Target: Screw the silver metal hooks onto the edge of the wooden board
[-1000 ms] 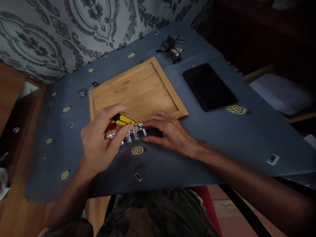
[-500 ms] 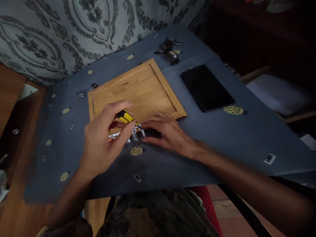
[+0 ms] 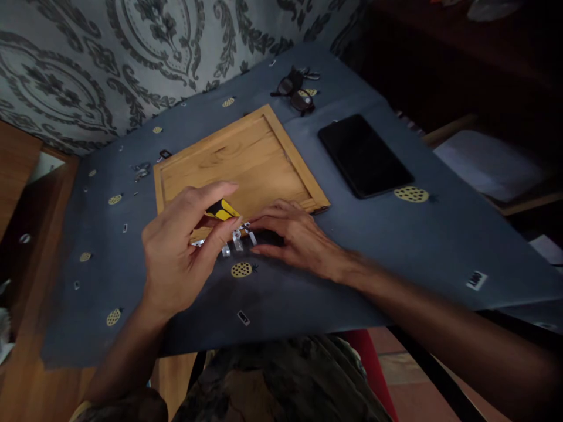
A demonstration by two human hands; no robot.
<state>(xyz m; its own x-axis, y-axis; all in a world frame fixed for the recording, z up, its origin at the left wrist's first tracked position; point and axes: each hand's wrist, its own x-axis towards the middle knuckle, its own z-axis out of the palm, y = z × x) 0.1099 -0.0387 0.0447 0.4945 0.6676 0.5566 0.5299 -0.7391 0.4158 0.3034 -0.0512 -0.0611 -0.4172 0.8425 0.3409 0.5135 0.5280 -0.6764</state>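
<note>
My left hand (image 3: pixel 176 252) is closed around a black-and-yellow screwdriver (image 3: pixel 223 209), its shaft slanting down to the right. The tip meets bright metal hardware, seemingly a hinge (image 3: pixel 238 239), at the near edge of a framed wooden panel (image 3: pixel 288 170). On the right, my right hand (image 3: pixel 301 237) steadies that edge, fingers lying over the wood and thumb below it. Its index fingertip is close to the screwdriver tip and the metal. My fingers hide part of the hardware and the exact point of contact.
A black tablet or large phone (image 3: pixel 365 155) lies right of the panel. Dark glasses (image 3: pixel 297 97) and keys (image 3: pixel 310 74) are behind it. Small metal parts (image 3: pixel 141 171) and a black loop-shaped piece (image 3: pixel 165 154) lie at left on the blue tablecloth (image 3: pixel 316 310).
The whole view has shifted slightly. My left hand and the screwdriver have turned a little; the right hand stays in place on the panel's edge.
</note>
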